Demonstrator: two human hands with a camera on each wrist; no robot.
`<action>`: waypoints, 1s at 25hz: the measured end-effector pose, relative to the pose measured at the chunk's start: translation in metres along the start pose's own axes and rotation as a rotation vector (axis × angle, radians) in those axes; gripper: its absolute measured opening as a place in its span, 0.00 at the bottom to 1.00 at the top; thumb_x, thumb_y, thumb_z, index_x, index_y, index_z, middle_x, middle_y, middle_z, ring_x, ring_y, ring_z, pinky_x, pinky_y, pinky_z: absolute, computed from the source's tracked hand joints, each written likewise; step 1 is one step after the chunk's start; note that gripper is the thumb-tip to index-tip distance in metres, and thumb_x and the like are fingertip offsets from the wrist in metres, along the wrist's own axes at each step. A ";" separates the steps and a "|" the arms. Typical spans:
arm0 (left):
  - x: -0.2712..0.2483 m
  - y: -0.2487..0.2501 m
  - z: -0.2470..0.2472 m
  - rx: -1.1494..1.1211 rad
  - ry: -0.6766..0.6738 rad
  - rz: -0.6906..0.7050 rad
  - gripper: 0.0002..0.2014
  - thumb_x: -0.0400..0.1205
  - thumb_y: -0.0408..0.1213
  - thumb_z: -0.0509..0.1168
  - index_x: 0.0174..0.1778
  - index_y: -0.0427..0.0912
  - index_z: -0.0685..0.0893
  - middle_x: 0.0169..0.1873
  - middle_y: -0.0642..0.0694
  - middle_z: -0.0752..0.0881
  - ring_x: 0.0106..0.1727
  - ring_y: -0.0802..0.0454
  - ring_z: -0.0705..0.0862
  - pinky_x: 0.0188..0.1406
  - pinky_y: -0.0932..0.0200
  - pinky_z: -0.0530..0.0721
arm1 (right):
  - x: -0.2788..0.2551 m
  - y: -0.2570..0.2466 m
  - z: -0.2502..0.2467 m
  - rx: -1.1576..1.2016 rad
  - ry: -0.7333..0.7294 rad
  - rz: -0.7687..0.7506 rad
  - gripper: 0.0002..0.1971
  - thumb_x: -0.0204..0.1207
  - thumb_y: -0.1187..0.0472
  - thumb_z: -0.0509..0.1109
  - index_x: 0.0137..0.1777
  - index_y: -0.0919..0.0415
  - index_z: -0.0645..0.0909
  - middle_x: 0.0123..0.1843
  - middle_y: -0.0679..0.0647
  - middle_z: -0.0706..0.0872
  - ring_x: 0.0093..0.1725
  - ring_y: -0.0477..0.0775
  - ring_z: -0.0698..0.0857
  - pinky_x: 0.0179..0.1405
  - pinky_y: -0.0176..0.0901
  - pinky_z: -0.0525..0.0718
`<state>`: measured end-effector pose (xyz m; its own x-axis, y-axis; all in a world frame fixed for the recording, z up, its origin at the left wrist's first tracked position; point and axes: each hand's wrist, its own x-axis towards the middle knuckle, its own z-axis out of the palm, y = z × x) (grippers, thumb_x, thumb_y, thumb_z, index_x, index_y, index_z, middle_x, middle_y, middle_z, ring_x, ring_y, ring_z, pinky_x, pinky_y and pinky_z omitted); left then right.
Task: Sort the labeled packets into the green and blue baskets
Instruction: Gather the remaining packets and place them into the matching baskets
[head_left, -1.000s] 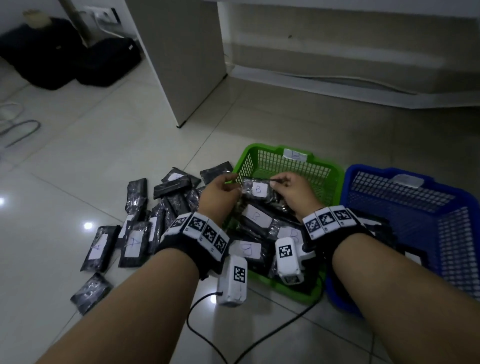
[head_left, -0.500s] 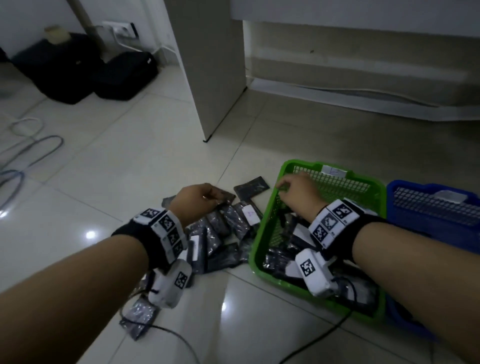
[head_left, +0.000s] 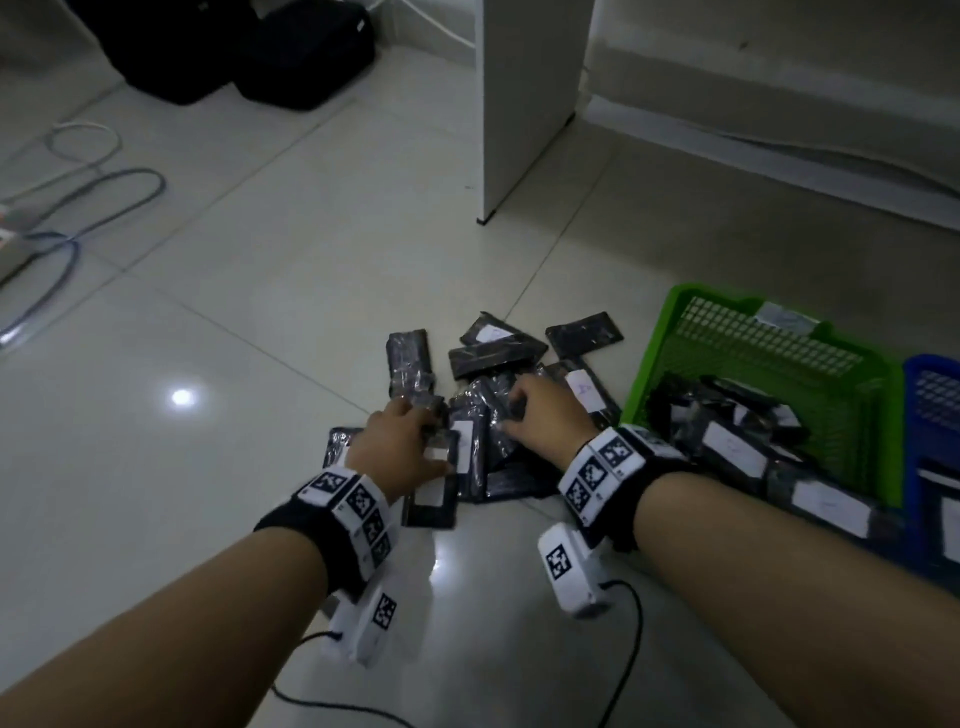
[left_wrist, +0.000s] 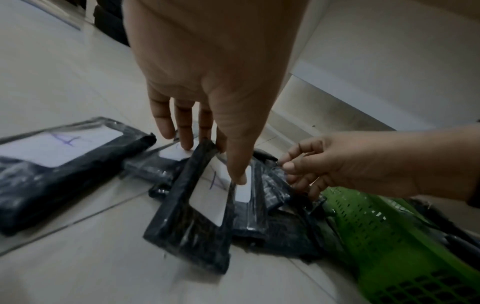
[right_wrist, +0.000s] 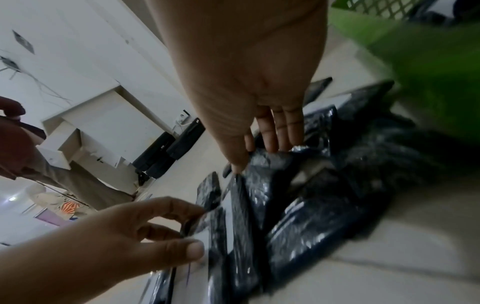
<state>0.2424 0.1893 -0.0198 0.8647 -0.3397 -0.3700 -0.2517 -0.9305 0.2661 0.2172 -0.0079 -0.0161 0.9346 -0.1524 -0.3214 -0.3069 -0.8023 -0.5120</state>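
Note:
Several black packets with white labels lie in a loose pile on the tiled floor, left of the green basket. More labeled packets fill that basket. Only the edge of the blue basket shows at far right. My left hand pinches one labeled packet, thumb on its label and fingers behind its top edge, so it tilts up off the floor. My right hand pinches the top edge of a crinkled packet in the middle of the pile.
A white cabinet panel stands on the floor behind the pile. Black bags sit at the back left and loose cables loop at the far left. Thin black cords trail from my wrist cameras.
Both hands left the green basket and came to the floor pile. The left hand took hold of a labeled packet, and the right hand followed onto a neighbouring one. The view swung left.

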 end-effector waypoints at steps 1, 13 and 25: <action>0.000 0.000 0.004 -0.009 -0.006 0.018 0.33 0.68 0.51 0.76 0.68 0.52 0.76 0.66 0.45 0.73 0.64 0.41 0.75 0.61 0.48 0.79 | -0.003 -0.001 0.011 0.019 -0.007 0.042 0.19 0.69 0.54 0.77 0.55 0.57 0.76 0.51 0.53 0.83 0.52 0.55 0.82 0.50 0.45 0.80; 0.012 0.017 -0.026 -1.168 -0.016 -0.244 0.08 0.78 0.39 0.72 0.46 0.38 0.84 0.37 0.43 0.85 0.34 0.52 0.85 0.29 0.60 0.87 | -0.001 0.012 -0.036 0.519 0.150 0.066 0.12 0.70 0.70 0.73 0.41 0.49 0.84 0.37 0.56 0.88 0.36 0.57 0.87 0.40 0.48 0.87; 0.020 0.141 -0.117 -1.086 -0.107 0.051 0.13 0.80 0.28 0.65 0.61 0.40 0.79 0.43 0.39 0.85 0.38 0.44 0.86 0.41 0.48 0.90 | -0.050 0.084 -0.185 0.957 0.221 0.019 0.10 0.74 0.78 0.67 0.41 0.61 0.81 0.47 0.55 0.85 0.46 0.50 0.84 0.35 0.30 0.85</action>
<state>0.2750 0.0676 0.1149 0.8085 -0.4335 -0.3981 0.2776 -0.3155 0.9074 0.1778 -0.1740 0.1042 0.9105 -0.3437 -0.2301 -0.2475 -0.0071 -0.9688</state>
